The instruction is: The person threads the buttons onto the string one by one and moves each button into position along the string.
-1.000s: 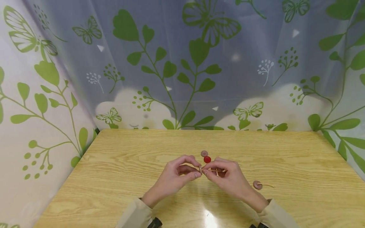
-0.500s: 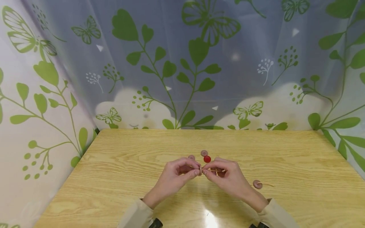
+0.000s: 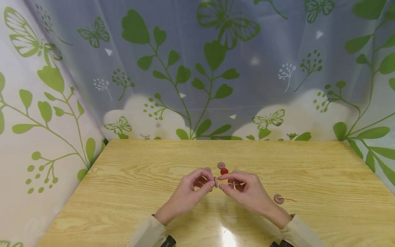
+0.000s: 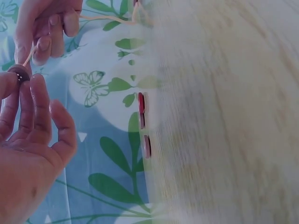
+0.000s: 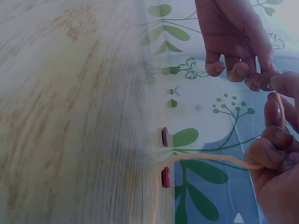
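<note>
My left hand (image 3: pixel 189 188) pinches a brown button (image 3: pixel 216 181) on edge between thumb and fingers, above the table. In the left wrist view, small holes show in this button (image 4: pixel 19 72), and a thin tan cord (image 4: pixel 30 55) runs from it to my right hand (image 4: pixel 49 28). The right hand (image 3: pixel 247 190) faces the button with thumb and index finger parted, while its other fingers curl round the cord. In the right wrist view the rest of the cord (image 5: pixel 201 157) leaves those fingers and droops toward the table.
Beyond the hands lie a red button (image 3: pixel 224 171), a brown button (image 3: pixel 221 165) touching it, and another brown button (image 3: pixel 207 169) partly behind the left fingers. Right of the right wrist, a brown button (image 3: pixel 278 199) lies with cord through it on the wooden table (image 3: pixel 139 164).
The right thumb and index finger have spread apart and drawn slightly back from the held button. The left fingers have shifted, uncovering part of a brown button behind them.
</note>
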`<action>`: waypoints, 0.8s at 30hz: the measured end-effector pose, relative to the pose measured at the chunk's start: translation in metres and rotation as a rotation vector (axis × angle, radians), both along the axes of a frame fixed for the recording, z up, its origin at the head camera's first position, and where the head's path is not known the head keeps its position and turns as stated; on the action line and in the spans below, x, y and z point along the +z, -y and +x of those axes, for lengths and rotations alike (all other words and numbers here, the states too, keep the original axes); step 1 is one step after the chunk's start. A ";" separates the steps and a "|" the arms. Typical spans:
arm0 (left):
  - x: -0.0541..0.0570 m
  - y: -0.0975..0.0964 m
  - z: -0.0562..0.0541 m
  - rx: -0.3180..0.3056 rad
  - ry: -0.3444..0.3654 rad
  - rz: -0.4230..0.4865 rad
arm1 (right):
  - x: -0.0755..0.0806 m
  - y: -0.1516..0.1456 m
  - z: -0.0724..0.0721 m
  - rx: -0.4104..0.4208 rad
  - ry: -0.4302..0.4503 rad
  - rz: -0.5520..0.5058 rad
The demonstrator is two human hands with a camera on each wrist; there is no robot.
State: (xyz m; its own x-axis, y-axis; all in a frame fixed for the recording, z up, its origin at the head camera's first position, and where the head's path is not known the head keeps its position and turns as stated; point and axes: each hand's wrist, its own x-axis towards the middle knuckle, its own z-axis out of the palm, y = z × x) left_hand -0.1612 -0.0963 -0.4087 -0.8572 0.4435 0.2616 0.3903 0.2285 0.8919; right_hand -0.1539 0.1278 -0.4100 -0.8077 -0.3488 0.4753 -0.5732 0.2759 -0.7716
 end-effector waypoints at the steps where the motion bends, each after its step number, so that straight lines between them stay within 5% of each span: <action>1: 0.001 0.000 0.000 0.003 0.007 0.000 | 0.000 0.000 0.000 0.001 -0.004 0.003; 17: -0.001 0.001 0.000 -0.037 0.007 0.002 | -0.002 0.000 -0.003 0.068 -0.037 -0.010; 24: -0.002 0.001 0.001 -0.032 0.011 -0.010 | -0.004 0.001 -0.003 0.068 0.025 0.019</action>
